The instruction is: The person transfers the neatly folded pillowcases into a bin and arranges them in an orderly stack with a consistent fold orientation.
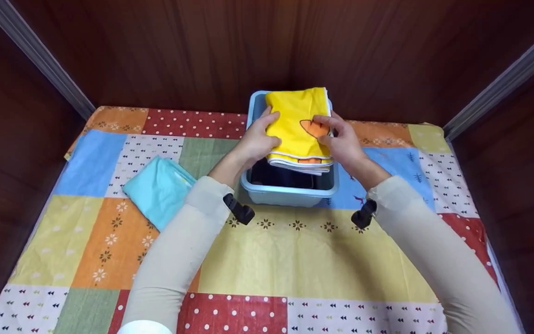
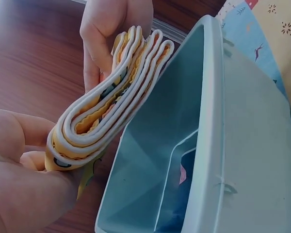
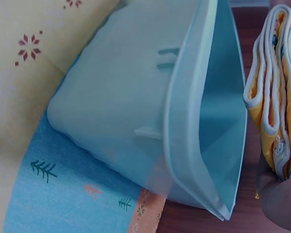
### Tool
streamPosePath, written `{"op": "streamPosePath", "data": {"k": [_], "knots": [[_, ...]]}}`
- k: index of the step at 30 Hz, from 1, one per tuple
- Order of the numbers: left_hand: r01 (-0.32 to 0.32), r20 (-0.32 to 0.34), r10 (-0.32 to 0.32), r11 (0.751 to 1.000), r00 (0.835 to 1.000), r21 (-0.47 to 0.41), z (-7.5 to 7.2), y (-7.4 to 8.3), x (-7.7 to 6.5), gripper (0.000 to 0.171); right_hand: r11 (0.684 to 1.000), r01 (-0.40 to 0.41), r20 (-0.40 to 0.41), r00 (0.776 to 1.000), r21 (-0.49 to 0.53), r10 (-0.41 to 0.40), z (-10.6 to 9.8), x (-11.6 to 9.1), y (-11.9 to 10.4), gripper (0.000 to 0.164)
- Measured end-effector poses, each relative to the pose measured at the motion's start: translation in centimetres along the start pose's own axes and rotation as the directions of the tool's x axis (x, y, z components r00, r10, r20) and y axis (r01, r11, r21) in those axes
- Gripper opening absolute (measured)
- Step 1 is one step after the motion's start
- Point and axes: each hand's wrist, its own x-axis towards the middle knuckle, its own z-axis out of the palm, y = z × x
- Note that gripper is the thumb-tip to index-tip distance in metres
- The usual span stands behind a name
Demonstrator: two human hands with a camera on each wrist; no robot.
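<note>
A folded yellow cloth [image 1: 295, 123] with white edging and an orange printed patch is held over a pale blue plastic bin [image 1: 290, 197]. My left hand [image 1: 258, 139] grips its left side, thumb on top. On the opposite side my right hand [image 1: 343, 141] pinches the cloth, its thumb and a finger over the orange patch. The left wrist view shows the stacked layers of the yellow cloth [image 2: 94, 126] edge-on, above the open mouth of the bin [image 2: 211, 121]. Something dark lies down inside the bin, mostly hidden by the cloth in the head view.
A folded turquoise cloth [image 1: 160, 190] lies left of the bin, partly behind my left sleeve. The bin stands on a patchwork-print tablecloth [image 1: 313, 260], near its back edge. Dark wooden panels [image 1: 202, 51] rise at the back and on both sides.
</note>
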Motion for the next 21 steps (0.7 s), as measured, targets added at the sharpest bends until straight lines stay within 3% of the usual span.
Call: {"op": "streamPosePath", "data": {"k": [7,13,17,21], "knots": [[-0.002,-0.017,0.002,1.000,1.000,-0.025,-0.08,0.31,0.52,0.074,0.999,0.034,-0.013,0.999,0.008,-0.034,0.13,0.45,-0.51,0.052],[0.011,-0.027,-0.011,0.999,1.000,-0.031,-0.16,0.40,0.71,0.074,1.000,0.004,-0.022,1.000,-0.009,-0.005,0.48,0.75,-0.56,0.053],[0.017,-0.076,-0.007,0.992,0.997,0.127,-0.04,0.43,0.74,0.075,0.997,0.017,-0.059,0.998,-0.076,-0.022,0.67,0.78,-0.35,0.054],[0.044,-0.152,0.005,0.946,0.988,0.320,0.14,0.30,0.64,0.075,0.994,0.015,-0.110,0.994,-0.112,-0.027,0.51,0.64,-0.03,0.060]]}}
